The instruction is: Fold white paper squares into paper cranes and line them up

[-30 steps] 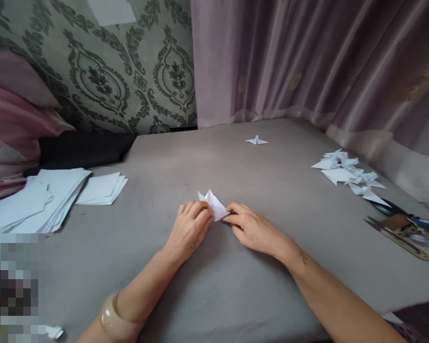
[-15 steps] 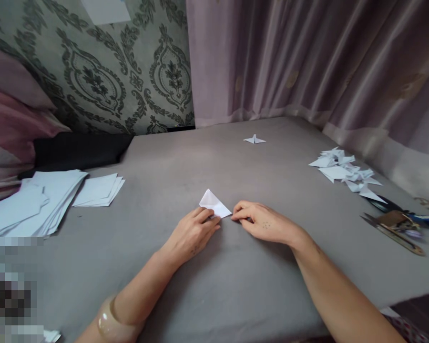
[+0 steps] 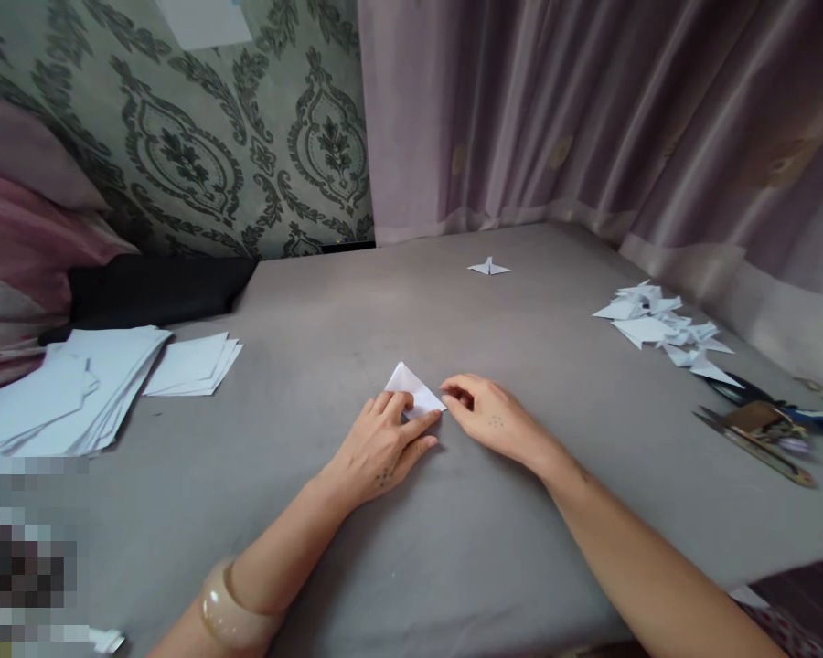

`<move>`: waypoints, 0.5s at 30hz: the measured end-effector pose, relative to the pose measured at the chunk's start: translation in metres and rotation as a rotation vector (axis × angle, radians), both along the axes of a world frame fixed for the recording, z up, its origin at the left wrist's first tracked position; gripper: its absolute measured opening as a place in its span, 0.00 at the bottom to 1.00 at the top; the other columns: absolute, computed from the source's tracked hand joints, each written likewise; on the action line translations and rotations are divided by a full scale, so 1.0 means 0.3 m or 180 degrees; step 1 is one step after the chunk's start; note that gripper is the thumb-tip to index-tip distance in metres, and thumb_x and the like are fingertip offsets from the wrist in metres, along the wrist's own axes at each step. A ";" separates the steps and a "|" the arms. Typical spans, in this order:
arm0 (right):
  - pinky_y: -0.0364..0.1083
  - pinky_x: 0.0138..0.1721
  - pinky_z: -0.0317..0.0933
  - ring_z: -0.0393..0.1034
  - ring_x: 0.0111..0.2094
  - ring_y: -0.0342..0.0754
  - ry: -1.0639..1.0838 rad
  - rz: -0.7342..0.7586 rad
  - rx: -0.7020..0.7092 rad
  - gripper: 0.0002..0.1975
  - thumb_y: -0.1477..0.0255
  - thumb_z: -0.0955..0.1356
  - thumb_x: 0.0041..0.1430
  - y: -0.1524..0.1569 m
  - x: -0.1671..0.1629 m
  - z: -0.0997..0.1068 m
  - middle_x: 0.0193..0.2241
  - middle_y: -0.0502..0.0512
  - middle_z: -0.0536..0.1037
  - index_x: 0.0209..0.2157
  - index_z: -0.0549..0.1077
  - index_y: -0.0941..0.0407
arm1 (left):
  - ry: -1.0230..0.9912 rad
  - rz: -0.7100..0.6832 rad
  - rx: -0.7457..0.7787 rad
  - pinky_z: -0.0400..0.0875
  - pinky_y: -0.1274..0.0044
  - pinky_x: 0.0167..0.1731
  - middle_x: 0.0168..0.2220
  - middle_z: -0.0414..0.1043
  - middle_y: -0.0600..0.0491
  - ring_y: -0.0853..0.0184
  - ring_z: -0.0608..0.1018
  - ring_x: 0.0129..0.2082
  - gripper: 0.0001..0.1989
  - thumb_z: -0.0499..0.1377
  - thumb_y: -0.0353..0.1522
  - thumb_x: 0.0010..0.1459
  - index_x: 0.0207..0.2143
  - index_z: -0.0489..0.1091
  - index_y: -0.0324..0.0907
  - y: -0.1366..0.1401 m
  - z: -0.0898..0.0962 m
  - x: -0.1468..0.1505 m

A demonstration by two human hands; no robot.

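A small white sheet of paper (image 3: 418, 395), folded to a triangle, lies on the grey cloth in front of me, one point facing away and another to the right. My left hand (image 3: 385, 440) rests on its lower left part with fingers spread, the index finger stretched along the near edge towards the right corner. My right hand (image 3: 484, 413) is at that right corner. Its thumb and fingertips are drawn together beside the paper's edge; whether anything is pinched between them is too small to tell.
Stacked white paper (image 3: 120, 384) and smaller sheets (image 3: 196, 364) lie on the left. A folded paper bird (image 3: 489, 267) sits far back. On the right are a pile of paper birds (image 3: 658, 320), scissors (image 3: 754, 446) and a brown box (image 3: 758, 420). Curtains (image 3: 494, 119) hang behind.
My left hand's fingers have spread, and its index finger now reaches the paper's right corner. My right hand has shifted slightly up, its fingertips drawn together. The paper stays about where it was.
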State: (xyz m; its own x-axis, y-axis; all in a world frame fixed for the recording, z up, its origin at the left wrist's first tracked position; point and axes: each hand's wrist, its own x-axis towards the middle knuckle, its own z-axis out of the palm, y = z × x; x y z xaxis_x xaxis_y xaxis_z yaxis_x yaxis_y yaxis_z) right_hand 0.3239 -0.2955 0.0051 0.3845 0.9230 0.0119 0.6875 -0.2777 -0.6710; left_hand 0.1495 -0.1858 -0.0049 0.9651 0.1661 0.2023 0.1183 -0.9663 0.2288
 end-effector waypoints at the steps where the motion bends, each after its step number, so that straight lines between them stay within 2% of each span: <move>1: 0.43 0.35 0.61 0.69 0.32 0.44 0.0009 -0.0051 -0.0004 0.10 0.69 0.64 0.58 0.007 -0.012 -0.009 0.35 0.52 0.76 0.40 0.73 0.53 | -0.0055 -0.0017 -0.0029 0.66 0.66 0.41 0.44 0.65 0.45 0.60 0.69 0.41 0.18 0.49 0.40 0.63 0.53 0.65 0.47 0.002 -0.002 -0.002; 4: 0.42 0.32 0.59 0.68 0.30 0.43 0.0020 -0.0063 0.0053 0.06 0.68 0.66 0.56 0.020 -0.038 -0.024 0.33 0.50 0.75 0.36 0.73 0.53 | -0.0369 0.0067 -0.0095 0.66 0.69 0.38 0.41 0.68 0.47 0.62 0.71 0.39 0.12 0.51 0.37 0.62 0.45 0.68 0.44 0.016 -0.012 -0.010; 7: 0.41 0.32 0.59 0.67 0.30 0.42 0.0086 -0.0006 0.0170 0.04 0.70 0.66 0.56 0.021 -0.050 -0.021 0.32 0.49 0.74 0.33 0.72 0.53 | -0.0898 0.0546 -0.0184 0.67 0.68 0.39 0.40 0.67 0.47 0.62 0.71 0.39 0.08 0.54 0.33 0.60 0.42 0.66 0.43 0.039 -0.022 -0.015; 9: 0.41 0.32 0.59 0.67 0.30 0.41 0.0126 0.0014 0.0205 0.04 0.69 0.66 0.56 0.019 -0.055 -0.015 0.32 0.49 0.74 0.33 0.72 0.53 | -0.1195 0.0963 -0.0291 0.67 0.65 0.43 0.44 0.65 0.45 0.59 0.69 0.43 0.15 0.57 0.32 0.56 0.47 0.62 0.43 0.054 -0.026 -0.018; 11: 0.42 0.32 0.59 0.67 0.29 0.41 0.0164 0.0087 0.0215 0.03 0.69 0.67 0.56 0.017 -0.061 -0.009 0.32 0.49 0.73 0.32 0.72 0.53 | -0.1257 0.1181 -0.0410 0.64 0.62 0.48 0.50 0.62 0.43 0.56 0.67 0.49 0.26 0.60 0.32 0.53 0.54 0.57 0.44 0.067 -0.026 -0.020; 13: 0.42 0.33 0.59 0.67 0.29 0.40 0.0239 0.0210 0.0234 0.02 0.70 0.67 0.56 0.017 -0.068 -0.007 0.32 0.48 0.73 0.31 0.72 0.53 | -0.1114 0.1180 -0.0608 0.61 0.60 0.51 0.54 0.60 0.43 0.55 0.64 0.53 0.31 0.61 0.31 0.52 0.58 0.53 0.46 0.077 -0.022 -0.022; 15: 0.41 0.32 0.59 0.66 0.28 0.40 0.0332 0.0294 0.0289 0.01 0.73 0.66 0.56 0.018 -0.075 -0.008 0.32 0.47 0.73 0.31 0.71 0.53 | -0.0932 0.1104 -0.0882 0.59 0.59 0.52 0.54 0.63 0.45 0.55 0.63 0.54 0.32 0.60 0.30 0.53 0.58 0.52 0.48 0.083 -0.017 -0.024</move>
State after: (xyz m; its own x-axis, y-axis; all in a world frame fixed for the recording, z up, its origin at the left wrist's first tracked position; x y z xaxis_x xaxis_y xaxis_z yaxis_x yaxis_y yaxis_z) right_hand 0.3015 -0.2900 0.0027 0.3015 0.9515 0.0612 0.6327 -0.1516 -0.7595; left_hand 0.1423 -0.1608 -0.0099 0.7537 0.5510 0.3582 0.3132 -0.7804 0.5412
